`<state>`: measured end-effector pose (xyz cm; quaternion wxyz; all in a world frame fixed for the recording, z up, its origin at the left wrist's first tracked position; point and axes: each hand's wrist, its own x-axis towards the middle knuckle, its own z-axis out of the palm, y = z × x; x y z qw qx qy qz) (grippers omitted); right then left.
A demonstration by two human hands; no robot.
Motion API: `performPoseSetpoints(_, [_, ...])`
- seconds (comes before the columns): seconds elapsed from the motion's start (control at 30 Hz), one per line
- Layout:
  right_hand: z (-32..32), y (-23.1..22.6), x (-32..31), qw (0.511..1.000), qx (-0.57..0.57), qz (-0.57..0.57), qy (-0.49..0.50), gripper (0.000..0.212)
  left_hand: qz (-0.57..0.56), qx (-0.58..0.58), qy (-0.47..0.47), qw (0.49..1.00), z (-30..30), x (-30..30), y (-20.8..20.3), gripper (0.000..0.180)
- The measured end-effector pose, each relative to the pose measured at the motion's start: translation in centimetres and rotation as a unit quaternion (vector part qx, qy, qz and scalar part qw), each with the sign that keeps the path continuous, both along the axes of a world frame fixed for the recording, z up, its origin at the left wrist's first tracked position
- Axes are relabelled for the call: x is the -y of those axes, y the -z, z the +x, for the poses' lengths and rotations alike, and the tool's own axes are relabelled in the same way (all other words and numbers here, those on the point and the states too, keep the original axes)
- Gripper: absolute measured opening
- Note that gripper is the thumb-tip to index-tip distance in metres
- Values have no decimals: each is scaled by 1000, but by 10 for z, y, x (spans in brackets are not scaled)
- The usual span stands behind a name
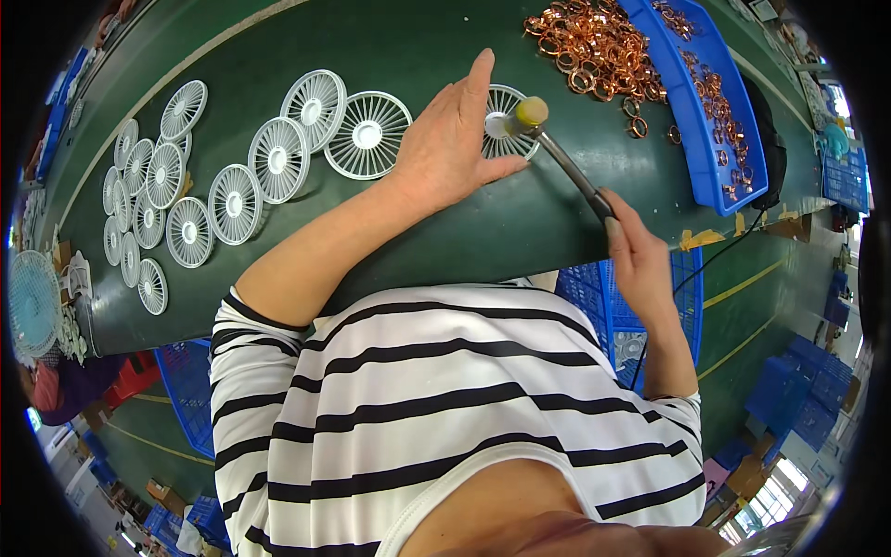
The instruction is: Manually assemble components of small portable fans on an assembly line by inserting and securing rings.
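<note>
My right hand grips the dark handle of a mallet with a yellowish head. That head is over the middle of a white spoked wheel-like disc on the green table, and I cannot tell whether it touches. Beside this disc, my left hand is stretched out with thumb and fingers apart, covering part of the disc's left side. Another white spoked disc lies just left of that hand.
Several more white discs spread over the table's left part. A heap of copper-coloured rings lies at the far right, against a blue tray holding more rings. Blue crates stand below the near edge. A person is at the left.
</note>
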<state>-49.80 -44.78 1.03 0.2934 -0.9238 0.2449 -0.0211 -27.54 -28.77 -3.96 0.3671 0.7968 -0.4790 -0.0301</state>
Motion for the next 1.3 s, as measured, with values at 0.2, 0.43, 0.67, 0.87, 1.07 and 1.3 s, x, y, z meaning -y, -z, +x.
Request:
performPoseSetpoints(0.2, [7, -7, -2, 985, 164, -24, -45, 37, -9, -14, -2, 1000, -1, -2, 0, 113])
performPoseSetpoints(0.43, [17, -40, 26, 993, -38, 55, -93, 30, 5, 144, 90, 986, 18, -43, -38, 108])
performPoseSetpoints(0.67, [16, -54, 48, 987, -88, 12, -136, 26, 159, 150, 16, 976, 55, -98, -40, 105])
performPoseSetpoints(0.87, [60, -26, 12, 992, 111, -21, -49, 30, 46, 33, -31, 998, 35, -66, -20, 104])
performPoseSetpoints(1.07, [52, -10, -7, 976, 156, -16, -154, 36, -10, 15, -62, 998, 33, -65, -6, 113])
performPoseSetpoints(1.3, [64, -22, -22, 981, 161, 19, -108, 36, -7, -38, -76, 996, 35, -70, -3, 119])
